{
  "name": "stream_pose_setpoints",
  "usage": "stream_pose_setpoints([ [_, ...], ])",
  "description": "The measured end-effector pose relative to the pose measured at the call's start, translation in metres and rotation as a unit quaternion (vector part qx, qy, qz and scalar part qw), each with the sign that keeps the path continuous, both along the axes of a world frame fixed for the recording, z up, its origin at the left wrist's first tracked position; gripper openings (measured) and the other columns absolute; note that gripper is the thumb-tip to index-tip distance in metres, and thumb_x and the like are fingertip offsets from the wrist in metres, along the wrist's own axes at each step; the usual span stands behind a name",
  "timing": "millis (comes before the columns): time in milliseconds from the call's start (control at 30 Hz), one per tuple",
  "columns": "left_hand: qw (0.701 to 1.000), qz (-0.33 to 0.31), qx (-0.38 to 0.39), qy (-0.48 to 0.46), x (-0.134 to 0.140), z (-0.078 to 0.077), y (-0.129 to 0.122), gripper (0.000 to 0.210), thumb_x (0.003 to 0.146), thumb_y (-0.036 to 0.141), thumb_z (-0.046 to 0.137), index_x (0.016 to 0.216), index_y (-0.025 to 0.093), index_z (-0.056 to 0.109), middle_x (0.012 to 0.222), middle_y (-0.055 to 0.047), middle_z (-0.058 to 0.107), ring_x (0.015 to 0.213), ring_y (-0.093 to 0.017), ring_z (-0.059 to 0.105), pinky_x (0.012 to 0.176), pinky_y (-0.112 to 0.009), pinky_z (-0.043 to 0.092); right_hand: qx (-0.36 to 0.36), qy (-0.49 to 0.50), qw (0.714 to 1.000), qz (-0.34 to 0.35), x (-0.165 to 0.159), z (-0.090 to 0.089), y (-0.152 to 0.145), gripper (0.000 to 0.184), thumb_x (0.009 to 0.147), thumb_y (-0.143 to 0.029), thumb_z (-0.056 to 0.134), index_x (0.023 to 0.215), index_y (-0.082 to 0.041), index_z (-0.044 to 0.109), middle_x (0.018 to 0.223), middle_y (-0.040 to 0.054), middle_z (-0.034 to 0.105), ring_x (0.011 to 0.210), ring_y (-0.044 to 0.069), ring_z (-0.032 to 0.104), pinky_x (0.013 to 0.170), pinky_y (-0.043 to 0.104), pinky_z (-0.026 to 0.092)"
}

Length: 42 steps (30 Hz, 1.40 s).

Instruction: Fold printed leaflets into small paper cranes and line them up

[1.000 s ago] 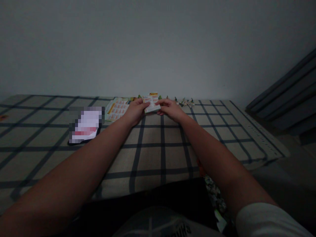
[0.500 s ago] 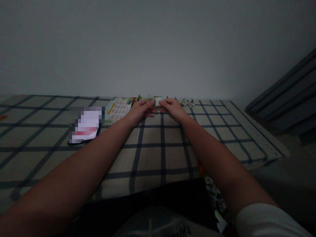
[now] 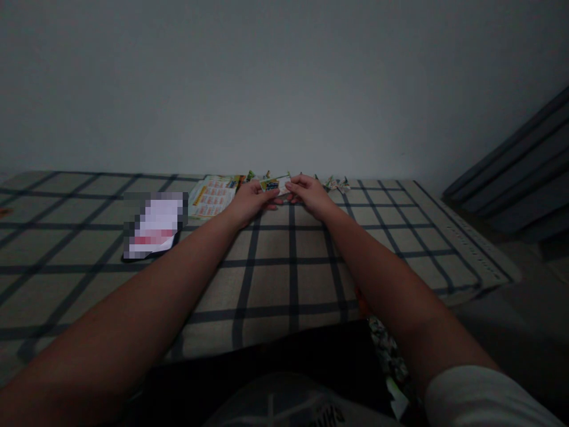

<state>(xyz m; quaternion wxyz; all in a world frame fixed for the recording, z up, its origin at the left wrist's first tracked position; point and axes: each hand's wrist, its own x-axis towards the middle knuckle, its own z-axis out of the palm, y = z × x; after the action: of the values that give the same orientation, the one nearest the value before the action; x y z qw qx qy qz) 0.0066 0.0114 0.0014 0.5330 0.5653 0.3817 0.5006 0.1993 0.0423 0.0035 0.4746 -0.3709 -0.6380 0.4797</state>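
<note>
The left hand (image 3: 251,201) and right hand (image 3: 309,196) share one small printed paper (image 3: 274,183), thumbs on top, each pinching its own side in a narrow grip. The paper sits at the far middle of the checked cloth (image 3: 271,284); whether it touches the cloth, I cannot tell. Working it well should call for light, even pressure, thumbs level and close to the edge, so that the thin paper neither skews nor tears.

Just left of the left hand lie flat printed sheets (image 3: 213,197), so that wrist would do best to swing little. Twisted paper bits (image 3: 340,185) lie just beyond and to the right of the right hand, easily brushed. Farther on, the wall (image 3: 284,89) limits reach. The phone (image 3: 155,225) lies nearer, left of the left forearm. The most room is nearer, over the cloth between the forearms.
</note>
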Motion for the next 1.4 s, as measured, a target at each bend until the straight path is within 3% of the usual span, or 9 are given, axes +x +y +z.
stream_pose_setpoints([
  [100, 1.0, 0.021, 0.009, 0.001, 0.001, 0.0, -0.002, 0.043, 0.067, 0.041, 0.089, 0.101, 0.017, 0.077, 0.096, -0.007, 0.078, 0.081, -0.018, 0.073, 0.069, -0.026, 0.058, 0.004, -0.01, 1.0, -0.005, 0.0, 0.002, 0.0, 0.016, 0.084, -0.031, 0.075, 0.084, -0.018, 0.066, 0.073, -0.0025, 0.065, 0.061, 0.009, 0.06, 0.059, 0.021, 0.05],
  [300, 0.985, 0.119, 0.103, 0.07, -0.004, -0.003, 0.005, 0.041, 0.067, 0.05, 0.087, 0.089, 0.017, 0.079, 0.09, -0.008, 0.079, 0.087, -0.022, 0.071, 0.081, -0.033, 0.057, 0.013, -0.032, 0.999, 0.009, 0.002, 0.004, -0.004, 0.018, 0.084, -0.031, 0.075, 0.08, -0.017, 0.066, 0.067, -0.0033, 0.061, 0.058, 0.008, 0.055, 0.058, 0.021, 0.047],
  [467, 0.989, 0.085, 0.112, 0.051, -0.006, -0.009, 0.012, 0.037, 0.069, 0.049, 0.087, 0.087, 0.018, 0.079, 0.087, -0.005, 0.078, 0.08, -0.019, 0.07, 0.082, -0.033, 0.055, 0.002, -0.008, 1.0, 0.001, 0.0, 0.004, -0.004, 0.019, 0.085, -0.034, 0.075, 0.083, -0.017, 0.068, 0.07, -0.0022, 0.064, 0.059, 0.008, 0.056, 0.057, 0.02, 0.048],
  [700, 0.996, 0.037, 0.069, 0.036, -0.002, -0.005, 0.006, 0.029, 0.064, 0.038, 0.085, 0.08, 0.018, 0.07, 0.077, -0.001, 0.072, 0.071, -0.016, 0.066, 0.073, -0.03, 0.054, 0.002, -0.002, 1.0, 0.013, 0.001, 0.001, 0.0, 0.025, 0.08, -0.039, 0.079, 0.081, -0.017, 0.068, 0.075, -0.0006, 0.066, 0.064, 0.009, 0.058, 0.059, 0.021, 0.05],
  [833, 0.994, 0.05, 0.078, 0.058, -0.002, -0.004, 0.004, 0.024, 0.066, 0.034, 0.08, 0.08, 0.018, 0.07, 0.073, 0.001, 0.068, 0.067, -0.014, 0.062, 0.068, -0.028, 0.051, 0.003, -0.025, 0.999, 0.036, 0.001, 0.002, -0.003, 0.025, 0.079, -0.039, 0.079, 0.079, -0.016, 0.068, 0.071, -0.0007, 0.065, 0.063, 0.009, 0.058, 0.06, 0.021, 0.05],
  [1200, 0.981, 0.094, 0.126, 0.109, -0.004, -0.006, 0.007, 0.034, 0.074, 0.044, 0.08, 0.094, 0.017, 0.077, 0.09, -0.006, 0.077, 0.083, -0.02, 0.07, 0.081, -0.032, 0.056, -0.014, -0.032, 0.999, 0.02, -0.001, 0.006, -0.008, 0.022, 0.084, -0.038, 0.077, 0.082, -0.017, 0.07, 0.077, 0.0016, 0.068, 0.067, 0.011, 0.06, 0.063, 0.024, 0.052],
  [1400, 0.979, 0.142, 0.129, 0.073, -0.002, -0.005, 0.009, 0.029, 0.075, 0.038, 0.079, 0.094, 0.016, 0.075, 0.093, -0.006, 0.078, 0.087, -0.019, 0.071, 0.086, -0.033, 0.057, -0.026, -0.01, 0.999, 0.036, 0.0, 0.003, -0.006, 0.027, 0.084, -0.044, 0.078, 0.086, -0.018, 0.072, 0.079, 0.003, 0.07, 0.07, 0.013, 0.065, 0.064, 0.024, 0.055],
])
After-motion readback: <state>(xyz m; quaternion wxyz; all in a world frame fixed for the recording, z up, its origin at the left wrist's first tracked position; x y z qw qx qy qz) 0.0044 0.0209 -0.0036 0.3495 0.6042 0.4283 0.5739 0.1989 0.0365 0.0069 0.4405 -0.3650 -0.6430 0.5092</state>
